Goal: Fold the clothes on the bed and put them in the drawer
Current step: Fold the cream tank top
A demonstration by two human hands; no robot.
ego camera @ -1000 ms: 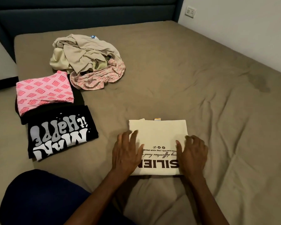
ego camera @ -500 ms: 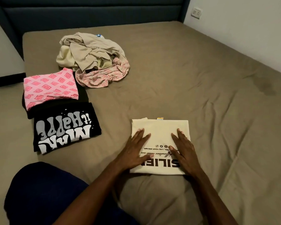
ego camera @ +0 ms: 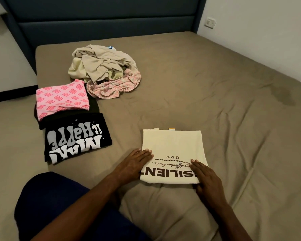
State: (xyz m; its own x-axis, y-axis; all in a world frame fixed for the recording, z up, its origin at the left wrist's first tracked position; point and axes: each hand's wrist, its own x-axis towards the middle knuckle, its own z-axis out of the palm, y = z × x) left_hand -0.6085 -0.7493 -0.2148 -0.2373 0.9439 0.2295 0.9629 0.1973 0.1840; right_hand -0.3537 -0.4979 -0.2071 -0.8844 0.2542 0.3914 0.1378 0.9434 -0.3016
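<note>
Both the left hand (ego camera: pixel 135 163) and right hand (ego camera: pixel 206 176) lay flat, fingers straight, gripping nothing, against the side edges of the folded cream T-shirt (ego camera: pixel 172 146).

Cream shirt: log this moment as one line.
cream shirt folded on bed | left hand flat at its left edge | right hand flat on right corner | pile unfolded

cream shirt (ego camera: pixel 172 145): dark brown letters | black shirt (ego camera: pixel 76 138): white and grey letters | pink garment (ego camera: pixel 62 98): diamond pattern | bed (ego camera: pixel 215 101): olive-brown sheet | headboard (ego camera: pixel 102 20): dark blue
</note>
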